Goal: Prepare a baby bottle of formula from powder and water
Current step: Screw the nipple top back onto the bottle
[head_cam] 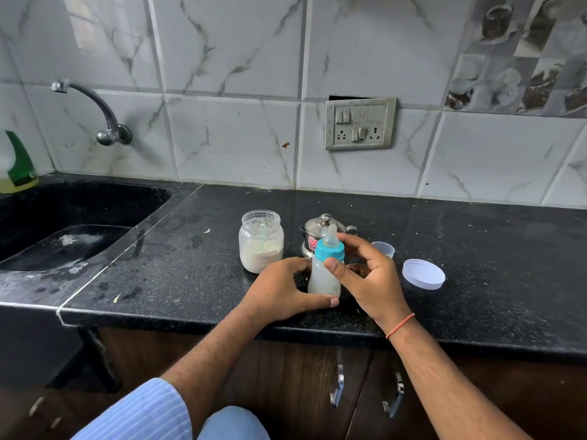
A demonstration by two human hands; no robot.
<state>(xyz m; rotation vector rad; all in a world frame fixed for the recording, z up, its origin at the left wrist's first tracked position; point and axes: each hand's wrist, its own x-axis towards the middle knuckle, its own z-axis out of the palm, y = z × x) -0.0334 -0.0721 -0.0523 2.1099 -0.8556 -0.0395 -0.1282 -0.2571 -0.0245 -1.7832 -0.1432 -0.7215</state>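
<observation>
both hands [286, 289] [370, 281] cupping upright baby bottle [324, 274], fingers [333, 265] around its sides

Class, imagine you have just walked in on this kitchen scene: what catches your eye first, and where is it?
First, the baby bottle with its blue collar, standing near the counter's front edge between the left hand and right hand. Just behind to its left stands the open powder jar; its white lid lies to the right.
</observation>
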